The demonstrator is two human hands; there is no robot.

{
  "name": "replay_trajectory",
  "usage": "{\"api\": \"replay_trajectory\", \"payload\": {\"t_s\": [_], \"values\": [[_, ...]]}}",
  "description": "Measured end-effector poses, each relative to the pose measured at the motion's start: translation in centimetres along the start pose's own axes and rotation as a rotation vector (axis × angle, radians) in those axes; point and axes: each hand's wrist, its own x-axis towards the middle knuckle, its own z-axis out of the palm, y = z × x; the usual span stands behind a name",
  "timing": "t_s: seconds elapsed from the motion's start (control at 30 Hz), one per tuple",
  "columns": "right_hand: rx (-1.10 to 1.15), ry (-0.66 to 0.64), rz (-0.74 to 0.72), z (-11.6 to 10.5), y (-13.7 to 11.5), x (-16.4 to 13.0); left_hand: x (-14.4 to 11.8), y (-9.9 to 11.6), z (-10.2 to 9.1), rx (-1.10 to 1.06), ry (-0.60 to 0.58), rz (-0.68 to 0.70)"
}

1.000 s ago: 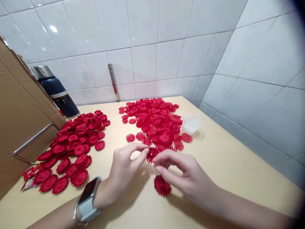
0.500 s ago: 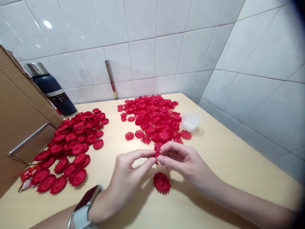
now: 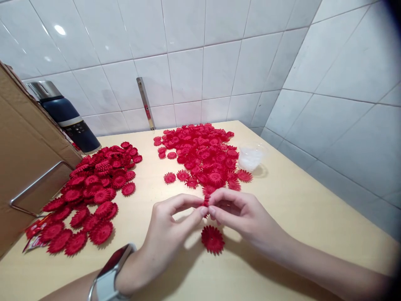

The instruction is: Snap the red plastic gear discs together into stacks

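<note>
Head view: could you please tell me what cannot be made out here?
- Red piece pinched between left hand and right hand: mostly hidden by the fingers, shape unclear.
- Clear cup: contents too faint.
- Cardboard box: cut off by the left edge.

Table: pale wooden top [image 3: 297, 209], set in the corner of two tiled walls.
Walls: white glossy tiles [image 3: 188, 50].
Bottle: dark blue flask with a steel cap [image 3: 65, 117], upright at the back left, against the wall.
Cardboard: brown box [image 3: 21, 159] at the left edge, with a metal handle [image 3: 37, 184].
Cup: small clear plastic cup [image 3: 249, 158], just beside the back pile.
Metal strip: thin bar [image 3: 145, 102] leaning on the wall.
</note>
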Motion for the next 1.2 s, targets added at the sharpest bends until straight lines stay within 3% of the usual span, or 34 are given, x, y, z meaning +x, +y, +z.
{"api": "replay_trajectory", "payload": {"t_s": [0.13,0.3,0.43,0.87,1.07,1.2], "values": [[-0.052,-0.017,0.014,0.2,-0.2,0.0,0.6,0.0,-0.5,0.197,0.020,0.074],[-0.157,0.004,-0.014,-0.1,-0.4,0.6,2.2,-0.7,-1.7,0.643,0.200,0.315],[-0.215,0.030,-0.024,-0.4,-0.3,1.0,3.4,-1.4,-2.3,0.811,0.216,0.338],[-0.254,0.068,-0.029,-0.9,-0.3,1.2,5.7,-1.8,-1.7,0.924,0.195,0.329],[-0.203,0.094,-0.059,-1.4,-0.5,0.8,8.4,-1.5,-4.4,0.887,0.340,0.282],[-0.065,0.097,-0.006,-1.9,-0.5,1.1,8.2,-0.5,-5.3,0.765,0.299,0.259]]}}
